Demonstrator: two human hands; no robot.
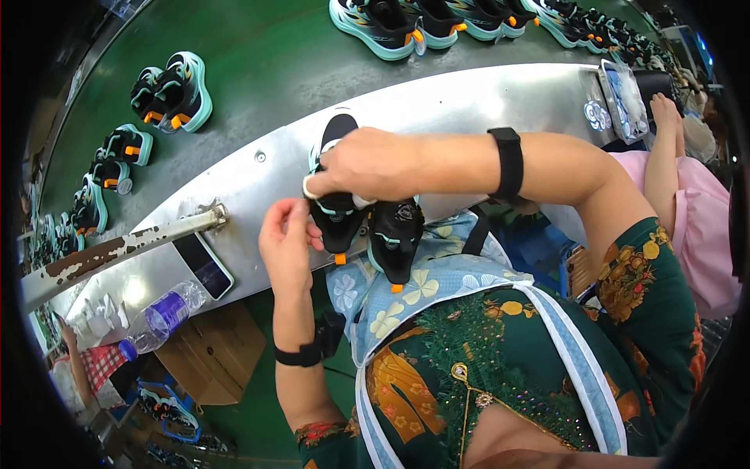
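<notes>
Black and mint, one shoe (336,223) lies on the steel bench (453,102), toe toward the green belt (262,74), its orange-tabbed heel near the bench's near edge; the right hand (366,162) bends over its middle, fingers curled down with something whitish at their tips, though I cannot tell how firmly they grip; the left hand (286,238) is at the shoe's left side, thumb and forefinger close together, and whether they pinch anything I cannot tell; a second shoe (395,238) lies just right of the first, its heel reaching over the blue apron (426,285); on the left, bare steel runs from the left hand to the chipped pole (117,254), with a phone (205,264) near the bench edge and a bottle (164,316) beyond it; on the right, steel stretches above the right forearm to a tray (625,102); along the belt stand more shoes (375,27); the bottle wears a purple label with pale print, round blue-and-white stickers (597,116) lie beside the tray, and a pale round mark shows on the second shoe.
</notes>
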